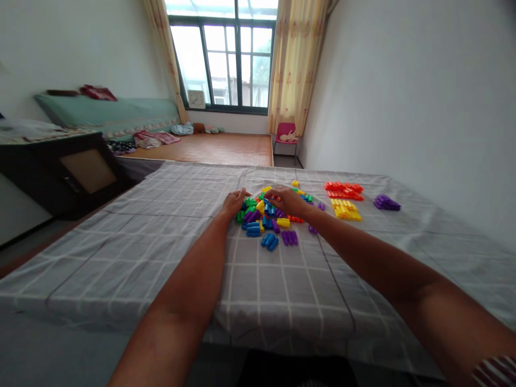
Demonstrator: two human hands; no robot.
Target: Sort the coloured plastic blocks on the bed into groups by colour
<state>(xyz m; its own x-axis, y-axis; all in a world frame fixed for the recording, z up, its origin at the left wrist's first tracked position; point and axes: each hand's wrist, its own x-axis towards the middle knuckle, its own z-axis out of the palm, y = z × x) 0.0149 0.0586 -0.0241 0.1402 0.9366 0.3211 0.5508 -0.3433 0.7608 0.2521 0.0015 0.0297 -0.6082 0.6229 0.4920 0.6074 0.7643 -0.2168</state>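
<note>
A mixed pile of small ridged plastic blocks [264, 208] in blue, green, yellow, purple and orange lies on the checked cloth. At the pile's left edge rests my left hand [234, 202], its fingers stretched toward the blocks and apart. My right hand [289, 200] is over the pile's upper right part with bent fingers pointing down among the pieces. What those fingertips hold, if anything, is too small to make out. Closer to me lie blue blocks [270, 241] and a joined purple piece [289, 238].
Sorted by colour on the right are orange blocks [344, 190], yellow blocks [345, 210] and purple blocks [387, 202]. A single yellow block [295, 184] sits behind the pile. The grey checked cloth [169, 236] covers the surface. Beyond stand a pink chair [286, 131] and a dark cabinet [60, 166].
</note>
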